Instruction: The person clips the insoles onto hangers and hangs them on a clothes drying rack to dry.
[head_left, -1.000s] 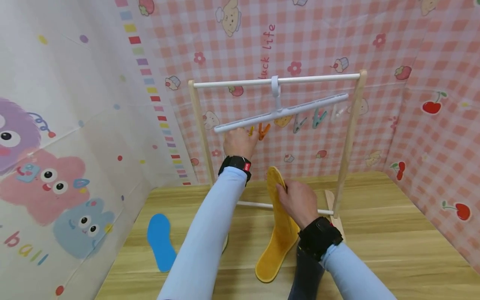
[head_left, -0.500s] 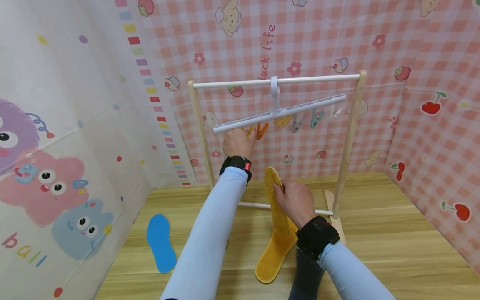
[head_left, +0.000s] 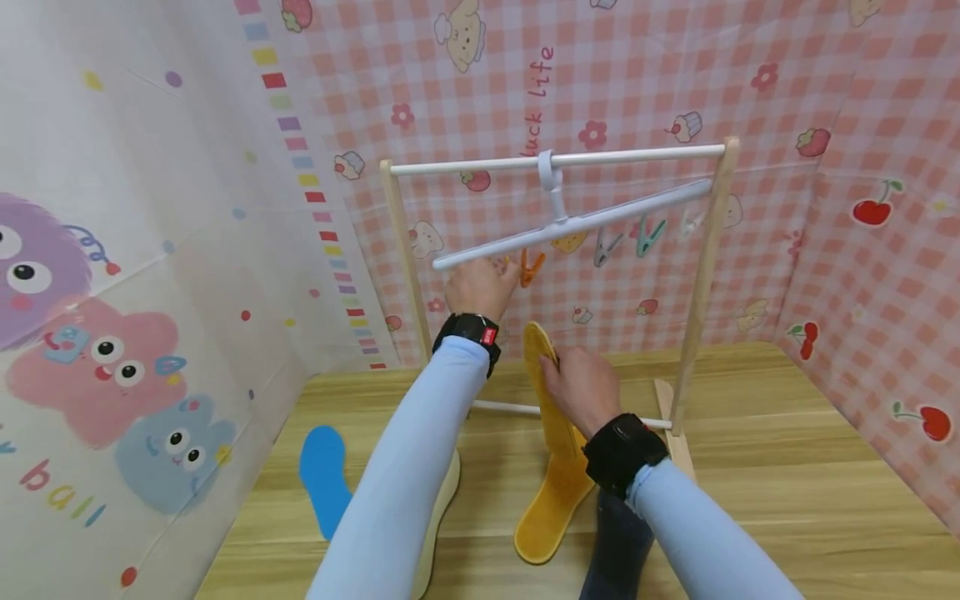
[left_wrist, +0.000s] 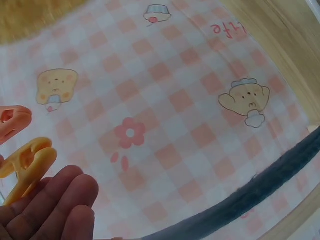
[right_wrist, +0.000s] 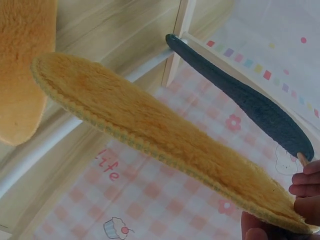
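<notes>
My left hand [head_left: 480, 287] is raised under the lower left end of the tilted white hanger [head_left: 487, 248]. Its fingers pinch a yellow clothespin [left_wrist: 31, 162] that hangs beside an orange one [left_wrist: 14, 122]. In my right hand [head_left: 583, 385], a fuzzy mustard-yellow insole [right_wrist: 165, 135] is gripped near one end, its top rising toward the hanger from below. A dark insole [right_wrist: 245, 100] hangs under the rack, hidden in the head view behind the left arm. On the table lies a second mustard-yellow insole [head_left: 542, 523], partly overlapped by the held one.
A rack with a white rail [head_left: 637, 156] and wooden posts bears the hanger. Grey [head_left: 606, 247] and green [head_left: 649, 237] clothespins hang to the right. On the wooden table are a blue insole [head_left: 322, 475], a cream insole [head_left: 435, 533] and a dark insole [head_left: 618, 546].
My right hand has lifted the yellow insole slightly and shifted it left, toward the left hand. The hanger has swung a little, its right end now higher. The left hand stays at the yellow clothespin.
</notes>
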